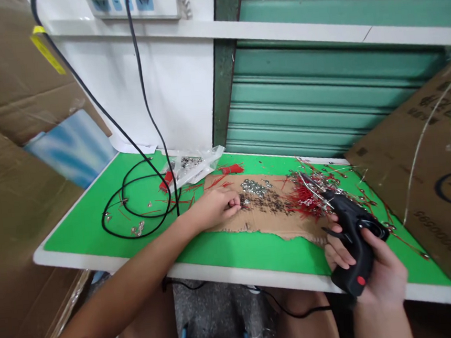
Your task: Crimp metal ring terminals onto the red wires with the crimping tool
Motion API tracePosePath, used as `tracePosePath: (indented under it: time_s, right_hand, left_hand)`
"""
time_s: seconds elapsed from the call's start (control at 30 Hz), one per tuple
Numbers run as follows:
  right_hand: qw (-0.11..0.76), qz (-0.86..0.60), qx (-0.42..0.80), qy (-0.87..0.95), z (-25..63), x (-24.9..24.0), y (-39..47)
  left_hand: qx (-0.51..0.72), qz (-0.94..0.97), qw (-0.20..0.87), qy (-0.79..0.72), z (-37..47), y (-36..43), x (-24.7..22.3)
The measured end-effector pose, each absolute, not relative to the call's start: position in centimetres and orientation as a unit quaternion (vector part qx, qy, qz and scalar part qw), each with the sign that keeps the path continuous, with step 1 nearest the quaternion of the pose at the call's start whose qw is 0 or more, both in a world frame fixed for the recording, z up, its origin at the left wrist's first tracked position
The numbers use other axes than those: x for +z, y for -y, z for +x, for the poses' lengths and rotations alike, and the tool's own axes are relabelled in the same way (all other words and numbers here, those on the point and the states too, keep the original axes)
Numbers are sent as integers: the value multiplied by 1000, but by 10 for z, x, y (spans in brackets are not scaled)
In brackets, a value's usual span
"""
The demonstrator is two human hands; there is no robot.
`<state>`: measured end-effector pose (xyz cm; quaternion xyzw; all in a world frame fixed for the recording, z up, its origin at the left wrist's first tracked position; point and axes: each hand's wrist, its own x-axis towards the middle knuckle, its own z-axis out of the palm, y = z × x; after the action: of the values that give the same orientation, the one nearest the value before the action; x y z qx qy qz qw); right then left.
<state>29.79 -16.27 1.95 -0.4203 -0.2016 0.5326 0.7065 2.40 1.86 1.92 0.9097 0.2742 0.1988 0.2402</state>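
Maybe a jerk of the gun (346, 213), gripped in your right hand (385, 281) over the desk (258, 271)'s front edge, could drag the strands (307, 198); your left hand (216, 206), curled (hold unclear) over the card (270, 228)'s left edge, could, slipping, scatter beads (254, 187).

Both hands (218, 207) and slim forearms (140, 274) are bare (so are the legs (148, 328)).

So the desk (84, 228) is green with white edges: cardboard (305, 228) center, red wires (309, 198) around 2 o'clock, clear bag (197, 163) near 12, black cable (136, 235) at 10.
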Motion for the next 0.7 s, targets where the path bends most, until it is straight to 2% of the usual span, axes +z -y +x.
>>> tracePosePath:
  time_s: [0.23,0.43,0.7]
  right_hand:
    - [678,-457,530,226,290,26,157]
    - [598,-495,577,254,280,37,153]
    - [512,-561,595,264,275,27,142]
  left_hand:
    - [199,903,223,-307,21,-18,19]
    - [198,907,208,-309,21,-18,17]
    - [195,907,198,-316,20,-19,18]
